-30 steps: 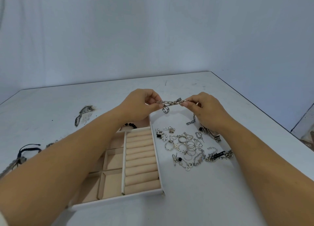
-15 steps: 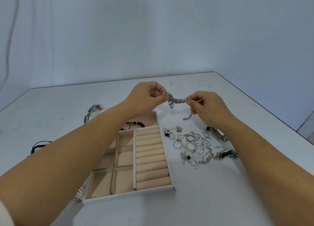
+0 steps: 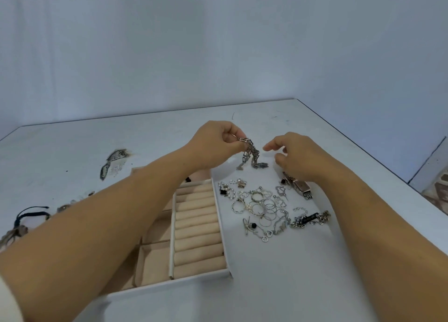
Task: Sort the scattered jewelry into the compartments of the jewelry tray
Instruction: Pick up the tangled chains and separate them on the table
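Left hand (image 3: 215, 144) pinching a silver link chain (image 3: 251, 155), right hand (image 3: 299, 158) loosely curled, empty, beside it.
The chain is dangled over the table (image 3: 72, 152) past the jewelry tray's (image 3: 181, 281) far corner; scattered jewelry (image 3: 264, 207) is heaped just right of it.

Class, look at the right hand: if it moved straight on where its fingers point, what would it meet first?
Probably the chain bracelet hanging from the left hand: the right hand's fingers point left at it across a small gap, though depth is uncertain.

The left forearm (image 3: 121, 215) hides most square compartments of the tray (image 3: 184, 282) (contents unreadable).
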Action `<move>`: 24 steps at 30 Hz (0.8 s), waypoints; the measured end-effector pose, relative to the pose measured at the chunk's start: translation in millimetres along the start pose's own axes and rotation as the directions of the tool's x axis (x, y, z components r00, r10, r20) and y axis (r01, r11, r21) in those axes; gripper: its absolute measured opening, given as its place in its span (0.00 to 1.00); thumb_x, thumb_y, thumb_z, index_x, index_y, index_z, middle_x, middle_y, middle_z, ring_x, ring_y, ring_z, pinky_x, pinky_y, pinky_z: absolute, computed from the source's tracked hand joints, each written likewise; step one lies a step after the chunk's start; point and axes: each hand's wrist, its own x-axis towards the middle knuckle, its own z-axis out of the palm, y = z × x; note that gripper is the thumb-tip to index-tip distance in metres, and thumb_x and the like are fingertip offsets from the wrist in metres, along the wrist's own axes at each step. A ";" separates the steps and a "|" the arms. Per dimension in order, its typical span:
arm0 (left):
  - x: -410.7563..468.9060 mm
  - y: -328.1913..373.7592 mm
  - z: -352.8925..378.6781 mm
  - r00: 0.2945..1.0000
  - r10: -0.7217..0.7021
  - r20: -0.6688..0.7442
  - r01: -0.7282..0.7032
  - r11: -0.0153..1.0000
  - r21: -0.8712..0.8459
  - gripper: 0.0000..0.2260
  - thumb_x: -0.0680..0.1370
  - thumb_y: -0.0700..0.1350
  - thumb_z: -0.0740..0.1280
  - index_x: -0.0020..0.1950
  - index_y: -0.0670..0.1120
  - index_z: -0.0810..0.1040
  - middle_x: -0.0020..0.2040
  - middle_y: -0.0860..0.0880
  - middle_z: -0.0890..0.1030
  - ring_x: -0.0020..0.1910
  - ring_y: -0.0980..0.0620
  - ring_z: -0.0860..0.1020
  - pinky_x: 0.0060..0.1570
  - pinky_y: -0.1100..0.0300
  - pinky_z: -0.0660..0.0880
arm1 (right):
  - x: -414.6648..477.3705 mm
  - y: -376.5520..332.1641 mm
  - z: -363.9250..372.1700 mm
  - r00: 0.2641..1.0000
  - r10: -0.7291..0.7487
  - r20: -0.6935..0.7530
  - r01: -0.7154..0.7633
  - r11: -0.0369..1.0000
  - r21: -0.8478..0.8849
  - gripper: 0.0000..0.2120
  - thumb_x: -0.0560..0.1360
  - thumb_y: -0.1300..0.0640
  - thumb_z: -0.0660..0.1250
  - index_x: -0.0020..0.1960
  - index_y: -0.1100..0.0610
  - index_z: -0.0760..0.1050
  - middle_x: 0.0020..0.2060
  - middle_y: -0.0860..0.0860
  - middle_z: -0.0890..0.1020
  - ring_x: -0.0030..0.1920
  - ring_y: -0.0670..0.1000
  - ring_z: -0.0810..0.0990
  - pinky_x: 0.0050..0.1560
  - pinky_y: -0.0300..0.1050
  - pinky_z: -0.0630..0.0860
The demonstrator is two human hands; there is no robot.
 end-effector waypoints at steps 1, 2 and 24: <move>1.7 2.8 3.8 1.000 0.001 0.014 -0.001 1.000 -0.013 0.05 0.72 0.45 0.72 0.47 0.47 0.80 0.40 0.49 0.85 0.40 0.49 0.80 0.42 0.62 0.73 | -1.3 1.4 -2.7 1.000 0.016 0.004 -0.015 1.000 -0.004 0.15 0.77 0.60 0.61 0.59 0.45 0.75 0.58 0.46 0.74 0.59 0.50 0.74 0.61 0.52 0.71; 3.4 5.6 7.2 1.000 0.003 0.024 -0.002 0.999 -0.034 0.05 0.72 0.44 0.72 0.47 0.47 0.80 0.40 0.50 0.85 0.39 0.50 0.79 0.40 0.62 0.72 | -2.8 2.9 -5.2 1.000 0.027 0.008 -0.027 1.000 -0.011 0.17 0.76 0.61 0.60 0.59 0.44 0.75 0.60 0.47 0.74 0.60 0.50 0.73 0.62 0.52 0.70; 15.6 -11.2 11.4 0.986 -0.076 0.148 -0.055 0.687 0.725 0.16 0.71 0.54 0.67 0.58 0.60 0.73 0.60 0.52 0.73 0.65 0.47 0.64 0.53 0.52 0.57 | 1.3 1.6 9.8 0.990 -0.039 0.139 0.062 0.984 -0.168 0.25 0.69 0.33 0.65 0.63 0.40 0.72 0.62 0.48 0.70 0.64 0.53 0.67 0.63 0.55 0.67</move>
